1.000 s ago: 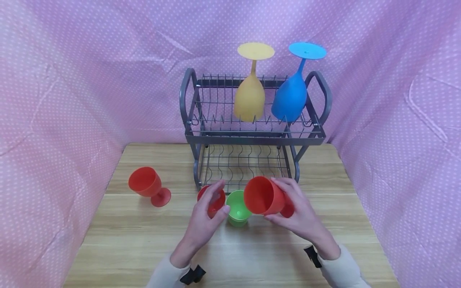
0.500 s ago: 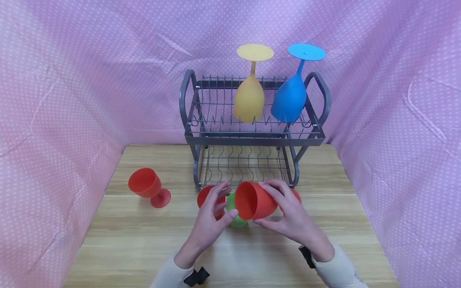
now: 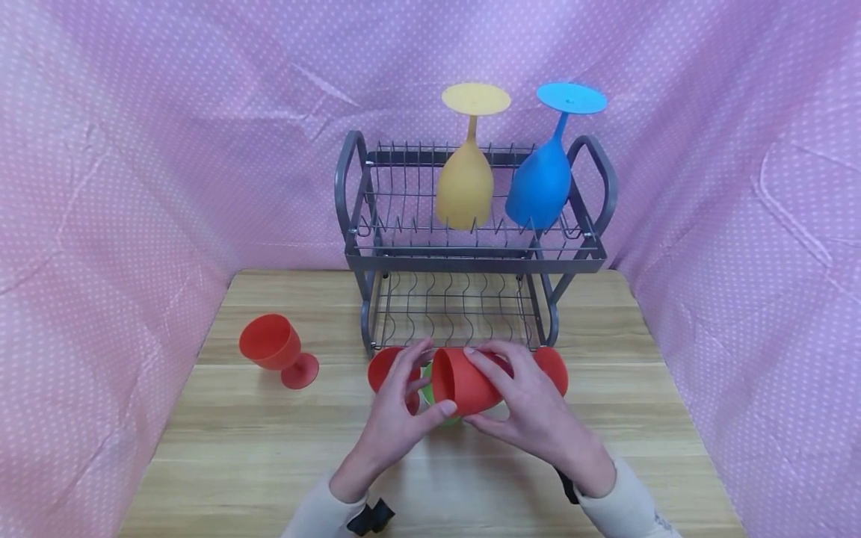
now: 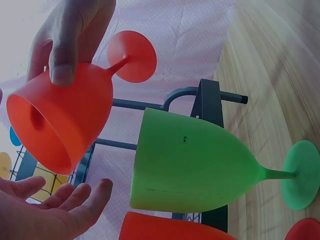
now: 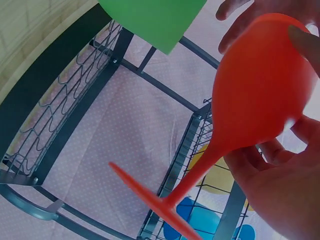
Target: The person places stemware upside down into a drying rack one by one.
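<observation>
My right hand grips a red goblet round its bowl and holds it on its side above the table, mouth to the left. Its foot shows beyond the knuckles. My left hand has its fingers spread beside the goblet's mouth and holds nothing. Below the held goblet, a green goblet stands upright on the table, mostly hidden in the head view. Another red goblet stands upright behind my left hand, partly covered by it.
A dark two-tier dish rack stands behind the hands. Upside down on its upper tier are a yellow goblet and a blue goblet. A third red goblet stands at the left of the wooden table.
My right hand has moved left and slightly nearer me, turning the red goblet so its mouth faces my left hand. My left hand has shifted a little to the right.
</observation>
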`<state>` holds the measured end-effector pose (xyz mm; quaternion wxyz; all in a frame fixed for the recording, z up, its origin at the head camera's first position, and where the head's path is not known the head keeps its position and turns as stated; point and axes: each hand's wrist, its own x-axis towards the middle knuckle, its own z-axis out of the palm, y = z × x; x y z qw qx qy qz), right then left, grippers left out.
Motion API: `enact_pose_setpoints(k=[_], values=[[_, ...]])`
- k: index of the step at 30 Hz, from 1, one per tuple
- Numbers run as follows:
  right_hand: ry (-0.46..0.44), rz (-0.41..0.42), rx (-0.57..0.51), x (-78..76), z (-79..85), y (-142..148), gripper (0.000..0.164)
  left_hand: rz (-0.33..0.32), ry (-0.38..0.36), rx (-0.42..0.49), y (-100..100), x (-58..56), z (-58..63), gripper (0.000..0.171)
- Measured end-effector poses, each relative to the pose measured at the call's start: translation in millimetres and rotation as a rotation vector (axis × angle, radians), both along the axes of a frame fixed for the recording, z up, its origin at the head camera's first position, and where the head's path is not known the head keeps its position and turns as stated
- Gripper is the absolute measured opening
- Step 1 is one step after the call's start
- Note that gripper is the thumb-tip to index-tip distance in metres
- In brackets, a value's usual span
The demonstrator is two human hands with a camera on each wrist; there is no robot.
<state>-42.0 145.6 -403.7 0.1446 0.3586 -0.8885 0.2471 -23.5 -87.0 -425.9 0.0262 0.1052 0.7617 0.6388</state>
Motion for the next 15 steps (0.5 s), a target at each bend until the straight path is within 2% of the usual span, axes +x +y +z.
enact_pose_setpoints(k=[11, 15], values=[[0.032, -0.003, 0.053, -0.3, 0.9, -5.1, 0.095, -0.012, 0.113, -0.052, 0.1, -1.2, -1.4, 0.08], [0.033, 0.001, 0.058, -0.8, 1.2, -5.3, 0.095, -0.014, 0.129, -0.057, 0.2, -1.4, -2.1, 0.075]])
